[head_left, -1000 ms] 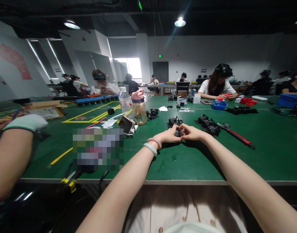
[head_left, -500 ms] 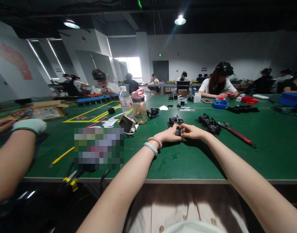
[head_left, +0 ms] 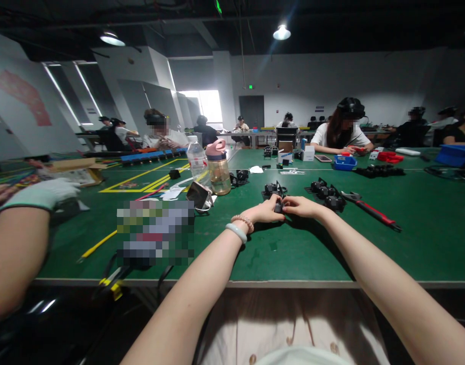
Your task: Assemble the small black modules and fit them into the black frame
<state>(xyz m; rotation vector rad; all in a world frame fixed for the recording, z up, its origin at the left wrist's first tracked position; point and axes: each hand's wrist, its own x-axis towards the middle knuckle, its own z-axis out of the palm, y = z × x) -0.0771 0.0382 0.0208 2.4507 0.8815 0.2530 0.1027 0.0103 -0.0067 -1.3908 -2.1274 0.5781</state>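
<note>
My left hand (head_left: 268,209) and my right hand (head_left: 299,207) meet over the green table, fingers closed on a small black part (head_left: 278,205) between them. Its exact kind is too small to make out. Just behind my left hand sits a black block-like piece (head_left: 270,189), partly hidden by the fingers. To the right of my right hand lies a cluster of black block-like parts (head_left: 327,192). An adjustable wrench (head_left: 373,210) with red and black handles lies beside that cluster.
A pink-lidded bottle (head_left: 219,170), a clear plastic bottle (head_left: 197,159) and a tilted phone (head_left: 199,195) stand left of my hands. A co-worker's gloved hand (head_left: 46,193) reaches in at the left. A blue bin (head_left: 345,162) lies toward the back. The table edge (head_left: 293,285) runs before me.
The co-worker's gloved hand at the left has shifted and its fingers now show, stretched to the right. My own hands stay in nearly the same place on the black part.
</note>
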